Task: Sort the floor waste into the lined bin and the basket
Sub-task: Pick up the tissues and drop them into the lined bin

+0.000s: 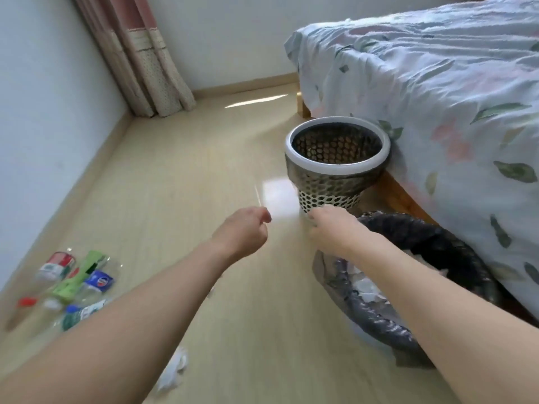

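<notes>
My left hand (245, 231) is stretched out over the floor, its fingers pinched on a thin pale stick (258, 195) that points up and away. My right hand (329, 225) reaches over the far edge of the lined bin (376, 319), fingers curled down; whether it holds anything is hidden. The lined bin has a dark plastic liner and white paper scraps inside. Just beyond my right hand stands the perforated basket (335, 169) with a white rim. Crumpled white tissue (175, 371) lies on the floor under my left forearm.
Several empty plastic bottles (73, 284) lie in a pile by the left wall. A bed with a floral cover (437, 112) fills the right side, right against both containers. Curtains (151, 68) hang in the far corner. Wooden floor (189, 170) runs ahead.
</notes>
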Action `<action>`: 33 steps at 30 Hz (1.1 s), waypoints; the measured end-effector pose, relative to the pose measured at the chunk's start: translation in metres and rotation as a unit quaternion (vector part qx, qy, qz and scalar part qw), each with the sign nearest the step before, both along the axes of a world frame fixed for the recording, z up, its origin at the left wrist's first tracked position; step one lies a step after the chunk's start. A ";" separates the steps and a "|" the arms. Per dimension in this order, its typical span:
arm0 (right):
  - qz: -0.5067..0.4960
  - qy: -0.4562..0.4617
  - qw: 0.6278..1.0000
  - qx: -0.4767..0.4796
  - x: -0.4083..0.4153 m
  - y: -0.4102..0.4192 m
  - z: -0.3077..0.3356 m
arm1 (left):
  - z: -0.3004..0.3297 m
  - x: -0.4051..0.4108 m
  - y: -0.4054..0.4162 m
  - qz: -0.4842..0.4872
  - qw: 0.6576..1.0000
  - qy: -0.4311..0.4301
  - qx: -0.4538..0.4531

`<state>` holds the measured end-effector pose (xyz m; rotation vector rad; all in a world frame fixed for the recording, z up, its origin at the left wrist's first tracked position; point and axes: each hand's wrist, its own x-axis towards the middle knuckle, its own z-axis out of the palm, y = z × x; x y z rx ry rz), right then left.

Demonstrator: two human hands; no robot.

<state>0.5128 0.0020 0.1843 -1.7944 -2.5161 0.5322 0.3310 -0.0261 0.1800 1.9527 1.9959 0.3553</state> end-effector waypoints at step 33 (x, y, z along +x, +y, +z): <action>-0.074 0.140 0.973 -0.169 -0.230 -0.004 -0.231 | -0.216 -0.217 -0.067 0.221 0.943 -0.226 -0.103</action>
